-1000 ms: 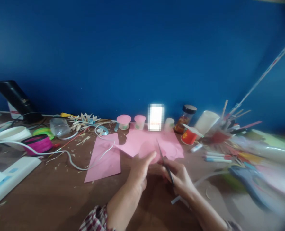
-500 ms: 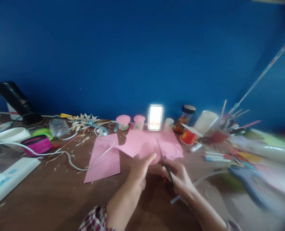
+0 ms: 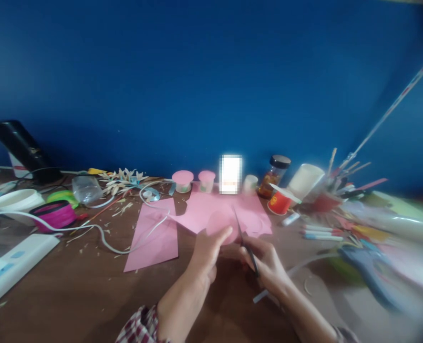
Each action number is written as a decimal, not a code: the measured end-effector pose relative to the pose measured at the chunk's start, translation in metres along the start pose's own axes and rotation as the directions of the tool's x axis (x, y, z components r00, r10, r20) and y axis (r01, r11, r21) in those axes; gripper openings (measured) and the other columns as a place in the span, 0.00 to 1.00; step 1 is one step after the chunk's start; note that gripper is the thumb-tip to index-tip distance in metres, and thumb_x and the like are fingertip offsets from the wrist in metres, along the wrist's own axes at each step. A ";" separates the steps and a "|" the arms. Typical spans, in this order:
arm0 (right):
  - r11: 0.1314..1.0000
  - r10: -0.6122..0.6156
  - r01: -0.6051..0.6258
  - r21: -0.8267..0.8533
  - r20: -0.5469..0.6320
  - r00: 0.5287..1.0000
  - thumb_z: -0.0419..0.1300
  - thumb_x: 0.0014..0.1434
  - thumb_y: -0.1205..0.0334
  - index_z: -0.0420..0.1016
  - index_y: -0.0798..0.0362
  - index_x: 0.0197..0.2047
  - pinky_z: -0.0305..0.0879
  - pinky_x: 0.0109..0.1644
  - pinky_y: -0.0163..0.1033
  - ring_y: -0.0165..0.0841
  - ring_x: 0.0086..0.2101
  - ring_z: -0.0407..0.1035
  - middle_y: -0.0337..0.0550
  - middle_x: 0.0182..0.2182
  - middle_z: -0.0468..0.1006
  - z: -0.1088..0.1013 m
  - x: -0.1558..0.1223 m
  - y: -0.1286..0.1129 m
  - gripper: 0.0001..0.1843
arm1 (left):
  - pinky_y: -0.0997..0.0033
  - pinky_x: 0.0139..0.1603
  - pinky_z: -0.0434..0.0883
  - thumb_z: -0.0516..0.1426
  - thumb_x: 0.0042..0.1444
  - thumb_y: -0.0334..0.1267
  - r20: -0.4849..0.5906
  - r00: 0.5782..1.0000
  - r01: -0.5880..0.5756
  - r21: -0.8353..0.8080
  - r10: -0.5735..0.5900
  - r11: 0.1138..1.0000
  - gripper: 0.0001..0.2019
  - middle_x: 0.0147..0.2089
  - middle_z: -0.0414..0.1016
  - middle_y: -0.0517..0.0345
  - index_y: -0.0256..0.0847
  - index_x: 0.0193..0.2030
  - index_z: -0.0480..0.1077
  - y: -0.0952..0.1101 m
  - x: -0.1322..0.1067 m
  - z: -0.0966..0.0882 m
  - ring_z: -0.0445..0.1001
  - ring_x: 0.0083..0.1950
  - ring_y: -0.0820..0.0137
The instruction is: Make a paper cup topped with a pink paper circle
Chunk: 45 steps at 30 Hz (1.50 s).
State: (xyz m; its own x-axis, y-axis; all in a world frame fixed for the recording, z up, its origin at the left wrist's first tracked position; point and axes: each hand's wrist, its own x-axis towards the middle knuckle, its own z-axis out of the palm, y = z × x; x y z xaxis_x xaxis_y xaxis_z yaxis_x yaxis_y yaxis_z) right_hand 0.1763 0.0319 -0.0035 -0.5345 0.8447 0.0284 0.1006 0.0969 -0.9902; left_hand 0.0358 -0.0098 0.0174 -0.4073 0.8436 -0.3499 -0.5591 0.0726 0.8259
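Observation:
My left hand (image 3: 211, 255) pinches a round piece of pink paper (image 3: 220, 224), with the thumb lying on top. In my right hand (image 3: 264, 262) is a pair of dark scissors (image 3: 238, 224), its blades pointing away from me along the right edge of the round piece. Whether the blades touch the paper I cannot tell. Behind the hands lies a larger pink sheet (image 3: 204, 207) with cut edges. Another pink sheet (image 3: 154, 243) rests on the table to the left, a white cable crossing it.
Two small cups with pink tops (image 3: 183, 181) stand at the blue wall beside a bright phone screen (image 3: 230, 174). A brown jar (image 3: 273, 176), a red cup (image 3: 280, 202) and markers (image 3: 322, 233) are on the right. A white power strip (image 3: 21, 267) lies at left.

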 end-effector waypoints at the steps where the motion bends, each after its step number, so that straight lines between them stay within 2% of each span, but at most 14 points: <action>1: 1.000 -0.001 0.001 -0.003 0.004 1.000 0.63 0.53 0.39 0.78 0.60 0.43 0.60 0.24 0.33 0.27 0.20 0.61 0.36 0.19 0.68 0.000 0.000 0.000 0.30 | 0.66 0.32 0.74 0.68 0.42 0.38 0.000 1.000 -0.005 0.007 0.005 1.000 0.19 0.31 0.80 0.46 0.28 0.40 0.77 0.000 0.000 0.000 0.78 0.30 0.61; 10: 0.999 0.045 -0.045 0.005 0.023 0.999 0.64 0.51 0.37 0.78 0.60 0.41 0.57 0.24 0.33 0.27 0.20 0.60 0.35 0.19 0.66 -0.001 -0.001 -0.007 0.31 | 0.65 0.34 0.75 0.69 0.40 0.40 -0.012 1.000 -0.019 0.014 0.020 1.000 0.21 0.33 0.81 0.43 0.29 0.40 0.77 0.000 0.000 -0.002 0.79 0.31 0.60; 17: 1.000 0.009 -0.010 0.014 0.055 0.998 0.63 0.54 0.39 0.76 0.60 0.41 0.57 0.24 0.32 0.27 0.21 0.60 0.35 0.20 0.66 -0.004 0.000 -0.003 0.28 | 0.65 0.31 0.74 0.68 0.43 0.39 0.024 1.000 0.010 0.049 -0.011 0.999 0.19 0.30 0.80 0.46 0.28 0.40 0.77 0.001 0.001 -0.001 0.78 0.29 0.61; 24: 1.000 0.013 -0.014 0.022 0.049 0.999 0.63 0.54 0.40 0.75 0.59 0.37 0.57 0.24 0.32 0.26 0.20 0.60 0.35 0.20 0.66 -0.003 -0.001 -0.003 0.26 | 0.63 0.34 0.74 0.68 0.42 0.40 0.006 1.000 0.000 0.072 0.000 0.997 0.20 0.31 0.80 0.44 0.28 0.41 0.77 0.000 0.002 -0.002 0.79 0.32 0.59; 33: 1.000 0.019 -0.019 0.002 0.036 0.999 0.63 0.53 0.39 0.76 0.60 0.39 0.56 0.23 0.32 0.26 0.20 0.59 0.36 0.19 0.66 -0.003 0.000 -0.006 0.28 | 0.64 0.33 0.74 0.69 0.40 0.40 -0.010 1.000 0.011 0.056 -0.011 0.998 0.20 0.28 0.79 0.47 0.29 0.39 0.77 -0.001 0.004 -0.003 0.78 0.30 0.61; 41: 1.000 0.000 0.000 0.000 0.044 0.999 0.63 0.54 0.40 0.74 0.58 0.32 0.56 0.23 0.32 0.26 0.20 0.58 0.35 0.18 0.65 -0.003 0.000 -0.008 0.25 | 0.66 0.32 0.73 0.69 0.41 0.40 -0.007 1.000 0.001 0.058 -0.001 0.998 0.18 0.27 0.78 0.50 0.31 0.38 0.77 0.000 0.003 -0.003 0.77 0.28 0.63; 45: 1.000 0.000 0.000 -0.005 0.044 0.999 0.63 0.54 0.41 0.76 0.60 0.38 0.56 0.22 0.32 0.26 0.20 0.58 0.35 0.18 0.65 -0.004 0.001 -0.005 0.27 | 0.66 0.32 0.73 0.68 0.42 0.40 0.002 1.000 0.002 0.076 -0.002 0.997 0.17 0.29 0.79 0.48 0.30 0.37 0.77 -0.002 0.005 -0.004 0.78 0.30 0.62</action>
State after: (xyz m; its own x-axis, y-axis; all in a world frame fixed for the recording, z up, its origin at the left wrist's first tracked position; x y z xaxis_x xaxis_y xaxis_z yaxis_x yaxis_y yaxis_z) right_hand 0.1790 0.0342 0.0016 -0.5708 0.8208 0.0220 0.1048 0.0994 -0.9895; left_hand 0.0317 -0.0080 0.0125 -0.4044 0.8447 -0.3507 -0.5033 0.1146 0.8565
